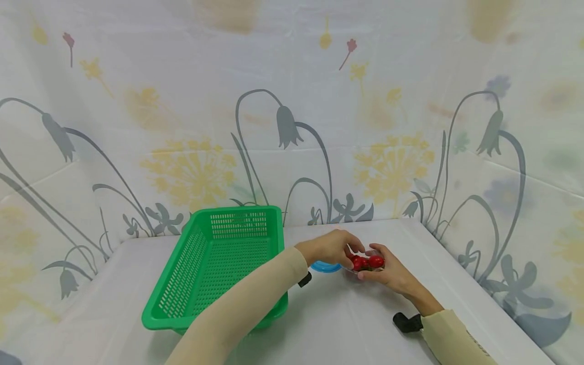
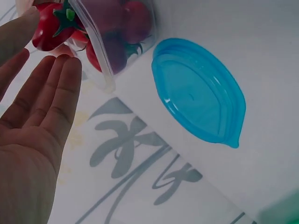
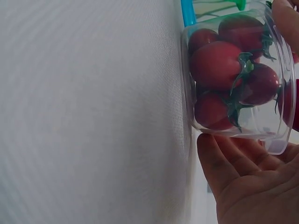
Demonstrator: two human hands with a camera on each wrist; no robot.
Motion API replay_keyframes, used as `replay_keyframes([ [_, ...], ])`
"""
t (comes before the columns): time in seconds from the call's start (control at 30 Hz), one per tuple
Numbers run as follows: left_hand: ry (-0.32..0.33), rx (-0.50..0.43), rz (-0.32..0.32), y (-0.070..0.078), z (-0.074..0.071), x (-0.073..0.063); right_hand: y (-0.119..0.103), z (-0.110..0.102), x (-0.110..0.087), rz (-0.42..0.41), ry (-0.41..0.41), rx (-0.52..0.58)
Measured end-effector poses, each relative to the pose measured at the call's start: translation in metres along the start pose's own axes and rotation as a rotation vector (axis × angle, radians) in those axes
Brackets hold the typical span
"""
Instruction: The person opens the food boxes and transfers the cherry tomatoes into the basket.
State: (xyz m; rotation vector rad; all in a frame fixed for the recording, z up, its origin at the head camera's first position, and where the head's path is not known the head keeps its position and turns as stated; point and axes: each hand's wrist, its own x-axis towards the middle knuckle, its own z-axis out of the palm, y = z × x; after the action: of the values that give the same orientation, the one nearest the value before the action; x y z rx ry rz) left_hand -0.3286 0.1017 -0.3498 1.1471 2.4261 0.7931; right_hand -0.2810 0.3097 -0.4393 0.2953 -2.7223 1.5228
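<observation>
A clear plastic container [image 3: 257,119] holds several red tomatoes [image 3: 217,65] with green stalks. My right hand [image 1: 390,274] holds it at the right end of the table, fingers and thumb on its sides. At the container's mouth, my left hand [image 1: 335,248] pinches a tomato [image 2: 46,30] between thumb and fingers; that tomato sits partly beyond the rim in the left wrist view. A blue lid [image 2: 198,93] lies on the table beside the container, partly hidden behind my left hand in the head view.
A large green perforated basket [image 1: 237,253] stands on the left of the white-covered table [image 1: 347,324], partly behind my left sleeve. A flower-patterned cloth [image 1: 292,167] hangs behind and along the sides. Black wrist mounts [image 1: 406,323] stick out near both cuffs.
</observation>
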Motion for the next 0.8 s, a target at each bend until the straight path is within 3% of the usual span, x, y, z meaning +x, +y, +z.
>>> replay_keyframes([
  [0.3, -0.008, 0.047, 0.047, -0.001, 0.006, 0.002, 0.000, 0.001, -0.001, -0.016, -0.008, 0.014],
  [0.8, -0.005, 0.089, 0.044, -0.002, 0.012, 0.005, 0.001, 0.001, 0.000, -0.015, -0.006, 0.013],
])
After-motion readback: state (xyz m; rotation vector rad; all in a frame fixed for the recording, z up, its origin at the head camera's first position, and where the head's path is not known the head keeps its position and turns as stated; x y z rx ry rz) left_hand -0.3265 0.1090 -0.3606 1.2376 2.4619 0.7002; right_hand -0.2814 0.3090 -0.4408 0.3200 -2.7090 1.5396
